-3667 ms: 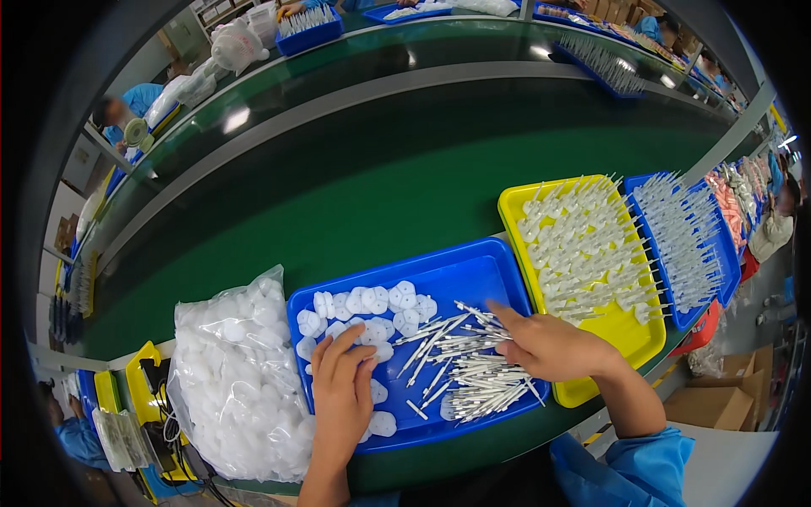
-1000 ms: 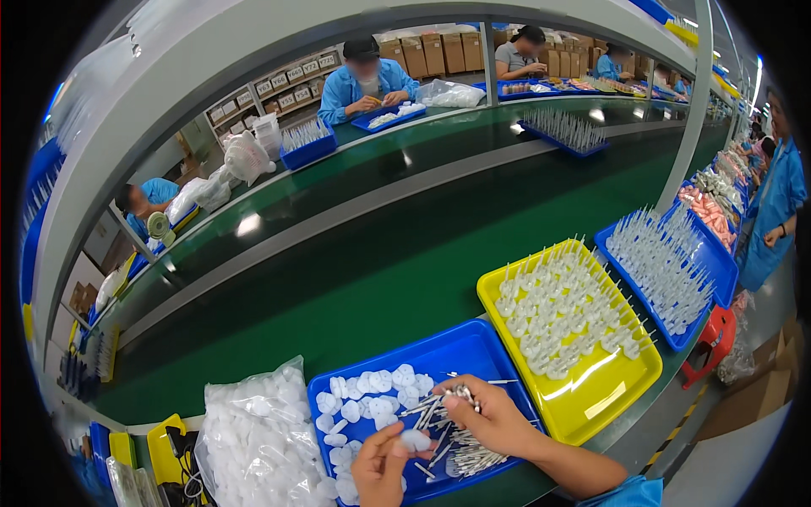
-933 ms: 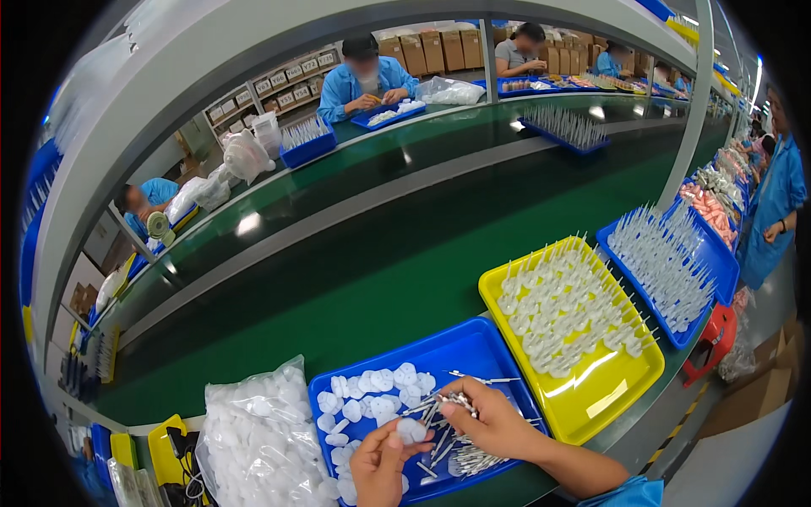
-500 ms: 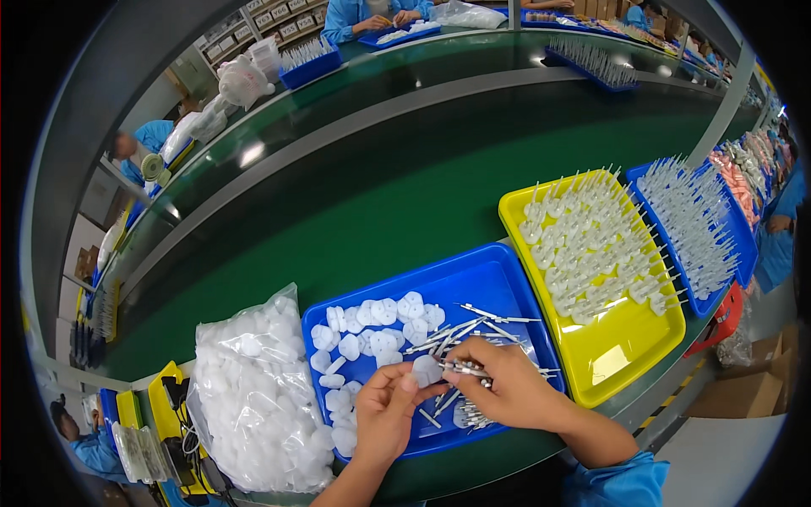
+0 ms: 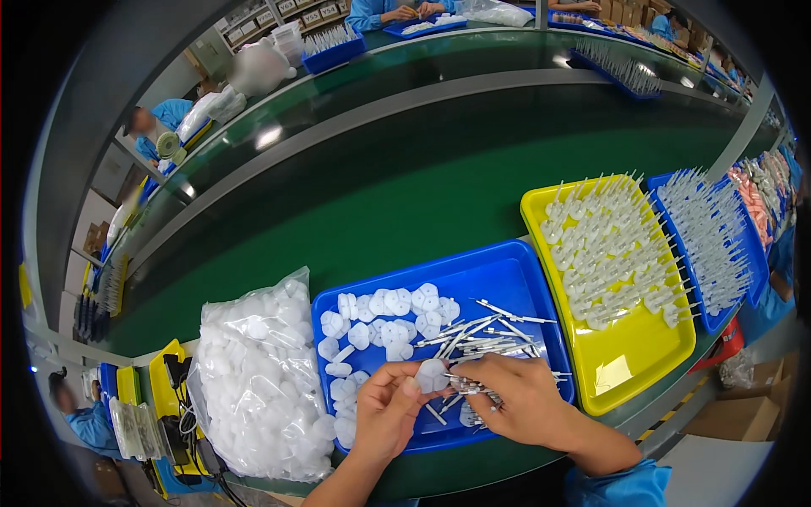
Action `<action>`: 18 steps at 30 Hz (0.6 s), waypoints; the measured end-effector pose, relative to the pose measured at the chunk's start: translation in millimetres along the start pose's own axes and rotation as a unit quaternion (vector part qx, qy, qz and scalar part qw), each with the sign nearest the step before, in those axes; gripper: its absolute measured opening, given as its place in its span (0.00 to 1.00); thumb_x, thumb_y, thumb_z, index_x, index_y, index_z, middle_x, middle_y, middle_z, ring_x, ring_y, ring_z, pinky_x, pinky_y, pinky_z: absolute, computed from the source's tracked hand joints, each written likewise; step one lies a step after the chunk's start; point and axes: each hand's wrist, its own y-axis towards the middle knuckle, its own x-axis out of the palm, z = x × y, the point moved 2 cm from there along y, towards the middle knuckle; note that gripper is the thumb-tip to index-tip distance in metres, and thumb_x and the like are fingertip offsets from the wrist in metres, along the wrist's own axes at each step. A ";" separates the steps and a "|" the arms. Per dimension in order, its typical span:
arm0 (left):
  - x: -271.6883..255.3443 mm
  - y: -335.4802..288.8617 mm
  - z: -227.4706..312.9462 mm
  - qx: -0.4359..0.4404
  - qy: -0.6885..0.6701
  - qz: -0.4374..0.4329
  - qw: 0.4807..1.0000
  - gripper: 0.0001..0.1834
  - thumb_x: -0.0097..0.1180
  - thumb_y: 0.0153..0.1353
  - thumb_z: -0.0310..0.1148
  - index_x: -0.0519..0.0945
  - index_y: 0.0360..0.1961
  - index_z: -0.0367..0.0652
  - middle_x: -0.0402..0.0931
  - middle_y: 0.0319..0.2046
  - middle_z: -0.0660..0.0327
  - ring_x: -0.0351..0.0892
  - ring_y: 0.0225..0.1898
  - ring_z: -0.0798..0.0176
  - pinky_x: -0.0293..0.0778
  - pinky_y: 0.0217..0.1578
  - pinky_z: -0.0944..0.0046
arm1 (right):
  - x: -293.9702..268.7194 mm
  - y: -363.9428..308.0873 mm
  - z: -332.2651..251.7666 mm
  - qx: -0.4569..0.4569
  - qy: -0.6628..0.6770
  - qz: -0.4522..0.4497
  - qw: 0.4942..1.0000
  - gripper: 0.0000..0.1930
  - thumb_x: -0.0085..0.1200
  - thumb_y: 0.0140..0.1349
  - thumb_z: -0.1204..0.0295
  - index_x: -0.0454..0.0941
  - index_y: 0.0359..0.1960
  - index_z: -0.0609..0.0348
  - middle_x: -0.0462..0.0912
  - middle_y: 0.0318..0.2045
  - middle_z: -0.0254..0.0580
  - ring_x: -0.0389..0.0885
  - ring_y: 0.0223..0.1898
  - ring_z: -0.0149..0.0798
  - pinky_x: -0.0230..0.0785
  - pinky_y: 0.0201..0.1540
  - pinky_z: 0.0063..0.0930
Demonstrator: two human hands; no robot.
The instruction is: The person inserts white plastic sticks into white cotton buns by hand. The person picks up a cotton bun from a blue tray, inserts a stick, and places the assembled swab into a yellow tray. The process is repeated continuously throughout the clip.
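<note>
In the head view, the left hand point(image 5: 390, 412) pinches a white disc point(image 5: 432, 376) over the blue tray point(image 5: 494, 277). The right hand point(image 5: 532, 401), fingers curled around thin rods point(image 5: 470, 387), seems to bring one against the disc; contact is unclear.

Short dark letter-and-number codes point(image 5: 312, 17) mark the shelved boxes point(image 5: 329, 12) beyond the belt point(image 5: 372, 182).

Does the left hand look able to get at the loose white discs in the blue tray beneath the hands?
Probably yes: the loose white discs lie uncovered just beyond the left hand, though its grip is taken up by another disc.
</note>
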 end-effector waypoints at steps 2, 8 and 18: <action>-0.6 0.4 -0.7 0.003 0.000 0.000 1.000 0.16 0.56 0.72 0.36 0.74 0.51 0.33 0.79 0.52 0.42 0.82 0.53 0.51 0.79 0.55 0.46 | -0.2 0.6 1.4 0.015 0.012 -0.001 1.000 0.18 0.63 0.53 0.79 0.82 0.48 0.57 0.84 0.32 0.43 0.84 0.25 0.44 0.74 0.25 0.32; -3.3 0.5 -0.3 0.011 0.000 0.003 1.000 0.14 0.59 0.69 0.31 0.75 0.50 0.33 0.79 0.53 0.41 0.81 0.54 0.51 0.78 0.56 0.47 | -1.7 0.2 3.7 0.034 0.022 -0.011 0.999 0.16 0.63 0.54 0.78 0.83 0.46 0.58 0.86 0.33 0.44 0.85 0.28 0.44 0.76 0.29 0.31; 1.7 0.9 12.5 0.127 0.162 -0.023 0.978 0.15 0.63 0.57 0.13 0.80 0.46 0.33 0.77 0.55 0.44 0.78 0.58 0.51 0.75 0.59 0.53 | -2.4 4.5 5.0 0.126 0.134 -0.082 0.979 0.11 0.58 0.58 0.77 0.78 0.43 0.59 0.84 0.28 0.51 0.84 0.26 0.52 0.74 0.27 0.40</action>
